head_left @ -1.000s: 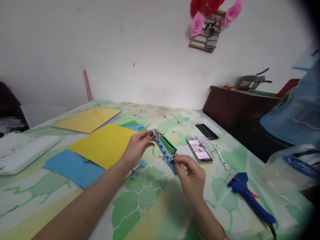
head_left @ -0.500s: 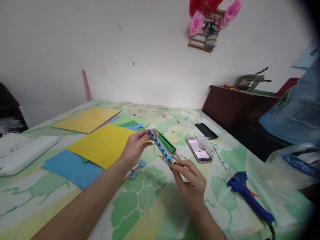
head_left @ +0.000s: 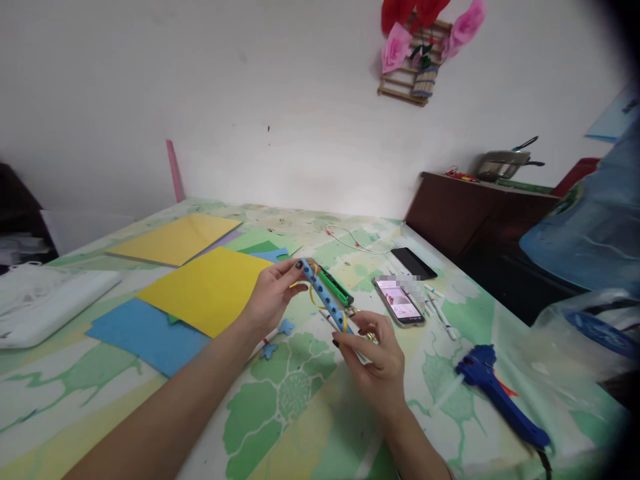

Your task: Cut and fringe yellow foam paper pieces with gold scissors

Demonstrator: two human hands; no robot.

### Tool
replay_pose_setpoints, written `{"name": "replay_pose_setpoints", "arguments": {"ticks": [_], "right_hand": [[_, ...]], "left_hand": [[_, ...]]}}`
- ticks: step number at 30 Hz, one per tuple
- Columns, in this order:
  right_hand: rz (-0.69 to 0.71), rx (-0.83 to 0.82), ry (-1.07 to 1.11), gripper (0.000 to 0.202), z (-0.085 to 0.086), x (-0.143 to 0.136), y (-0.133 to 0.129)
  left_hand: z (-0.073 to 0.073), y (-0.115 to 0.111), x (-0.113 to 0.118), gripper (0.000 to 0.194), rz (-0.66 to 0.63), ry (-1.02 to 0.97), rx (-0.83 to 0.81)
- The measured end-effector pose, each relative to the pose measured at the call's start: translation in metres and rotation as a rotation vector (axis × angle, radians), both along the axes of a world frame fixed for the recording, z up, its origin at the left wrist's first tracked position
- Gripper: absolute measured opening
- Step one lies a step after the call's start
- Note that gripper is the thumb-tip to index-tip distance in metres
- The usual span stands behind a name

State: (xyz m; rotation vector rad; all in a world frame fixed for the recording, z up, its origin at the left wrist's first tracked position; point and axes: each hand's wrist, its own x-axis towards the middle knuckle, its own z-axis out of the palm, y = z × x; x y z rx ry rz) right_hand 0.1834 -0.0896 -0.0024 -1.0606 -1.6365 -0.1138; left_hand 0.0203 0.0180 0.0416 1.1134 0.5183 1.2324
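A narrow blue strip with dark spots (head_left: 327, 298) slants down to the right above the table, with a thin yellow band (head_left: 345, 323) looped around its lower end. My left hand (head_left: 273, 293) pinches the upper end between thumb and fingers. Around the lower end, the thumb and fingers of my right hand (head_left: 375, 357) close on the strip; their exact contact is partly hidden. Just behind the strip shows a green utility knife (head_left: 336, 285). Small blue cut-out shapes (head_left: 269, 351) lie beside my left wrist.
Yellow sheets (head_left: 200, 287) and a blue sheet (head_left: 150, 337) spread over the left. To the right are a lit phone (head_left: 400, 301), a dark phone (head_left: 414, 263), white pens (head_left: 440, 317) and a blue glue gun (head_left: 500, 393). A plastic bag (head_left: 565, 340) sits at the right edge.
My right hand has shifted slightly down and left at the strip's lower end, showing more of that end and the yellow band. My left hand keeps its grip.
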Motion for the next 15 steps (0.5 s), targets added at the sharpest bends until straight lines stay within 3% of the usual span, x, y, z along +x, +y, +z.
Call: {"name": "replay_pose_setpoints", "arguments": {"ticks": [9, 15], "right_hand": [[0.061, -0.076, 0.067, 0.025, -0.0015, -0.0020, 0.0004], [0.026, -0.108, 0.091, 0.023, -0.0033, -0.0017, -0.0001]], "left_hand": [[0.0002, -0.0001, 0.0001, 0.022, -0.004, -0.010, -0.010], [0.0002, 0.0001, 0.0009, 0.021, -0.014, -0.024, -0.006]]}}
